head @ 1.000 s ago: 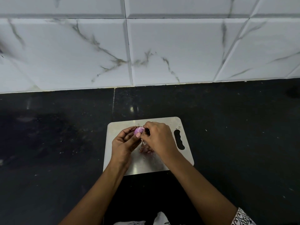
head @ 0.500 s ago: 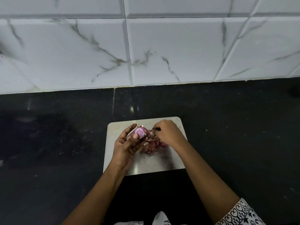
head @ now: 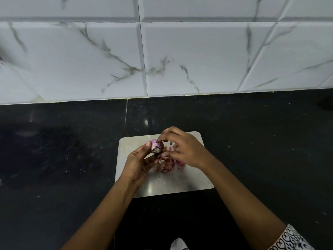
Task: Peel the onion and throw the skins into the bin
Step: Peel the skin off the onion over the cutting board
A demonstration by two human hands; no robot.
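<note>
Backdrop: white wall tiles [head: 180,51] with grey marble veining, meeting the work surface along its rear edge.
Surface: black speckled counter [head: 54,159], glossy, with one seam running back toward the wall.
Board: pale rectangular cutting board [head: 162,186] with rounded corners, flat on the counter near centre.
Task item: small purple-pink onion [head: 156,146], partly peeled, held above the far left part of the board; pale root end turned toward the camera.
Left side: left hand [head: 138,165] palm up, cupped round the onion from below and from the left; thumb tip pressed on its left side, fingers curled beneath.
Right side: right hand [head: 185,150] arched over from the right; thumb and forefinger tips closed narrowly on the top of the onion, other fingers loosely curled lower down. Skin strip between the tips: not discernible.
Waste: heap of reddish-pink skins [head: 167,166] on the board, directly under the hands, partly hidden by the right hand.
Clothing: white sleeve [head: 290,239] with black pattern on the right forearm, bottom right corner.
</note>
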